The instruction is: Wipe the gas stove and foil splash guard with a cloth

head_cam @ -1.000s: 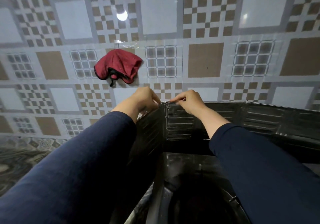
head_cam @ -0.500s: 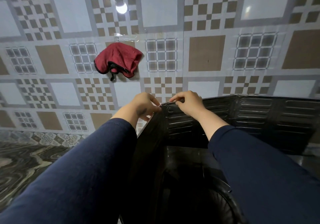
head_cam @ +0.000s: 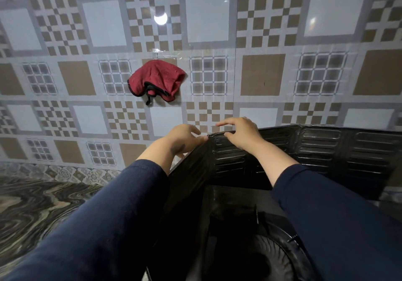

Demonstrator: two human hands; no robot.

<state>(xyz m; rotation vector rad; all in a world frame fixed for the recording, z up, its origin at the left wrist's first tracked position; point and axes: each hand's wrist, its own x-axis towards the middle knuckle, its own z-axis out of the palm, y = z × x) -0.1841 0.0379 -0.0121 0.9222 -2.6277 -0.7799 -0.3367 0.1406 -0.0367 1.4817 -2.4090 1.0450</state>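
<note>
With both our left hand (head_cam: 185,138) and right hand (head_cam: 240,131) spread loosely on the splash guard (head_cam: 315,150) corner, leaning could crumple it.

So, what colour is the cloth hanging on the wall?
The cloth is dark red with a black edge; the head view shows it.

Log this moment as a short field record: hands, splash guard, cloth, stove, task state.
left hand: fingers at the top corner of the splash guard, thumb on the edge
right hand: resting on the same top edge, fingers partly spread
splash guard: dark ribbed panels, upright around the stove
cloth: red, black-edged, hanging on the tiled wall, in neither hand
stove: dark, mostly shadowed
task state: no wiping under way
</note>
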